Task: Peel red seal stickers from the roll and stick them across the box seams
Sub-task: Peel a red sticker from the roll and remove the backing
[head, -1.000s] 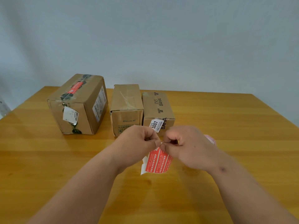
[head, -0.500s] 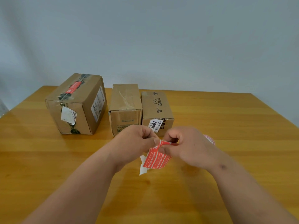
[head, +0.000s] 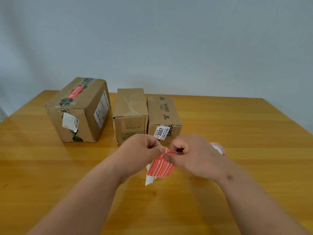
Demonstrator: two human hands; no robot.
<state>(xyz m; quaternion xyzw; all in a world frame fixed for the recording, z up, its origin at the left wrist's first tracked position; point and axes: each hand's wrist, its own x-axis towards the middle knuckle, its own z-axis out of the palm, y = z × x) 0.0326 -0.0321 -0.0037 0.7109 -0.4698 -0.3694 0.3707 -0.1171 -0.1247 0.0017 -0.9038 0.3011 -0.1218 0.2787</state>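
A strip of red seal stickers point(head: 160, 167) on white backing hangs between my hands above the table. My left hand point(head: 137, 153) pinches the strip's top edge. My right hand point(head: 191, 155) pinches the top corner of one red sticker, which is lifted off the backing. The sticker roll point(head: 218, 148) lies on the table behind my right hand, mostly hidden. Three cardboard boxes stand beyond: a large left box point(head: 79, 111) with a red sticker point(head: 75, 92) across its top seam, a middle box point(head: 130, 114), and a right box point(head: 163, 116) marked BAHA.
The wooden table point(head: 237, 133) spreads wide to the right and in front of my arms. A plain grey wall rises behind the boxes. The table's far edge runs just behind the boxes.
My right hand has pulled a red sticker's top corner up and rightward off the backing. The strip has tilted slightly. The boxes stay put.
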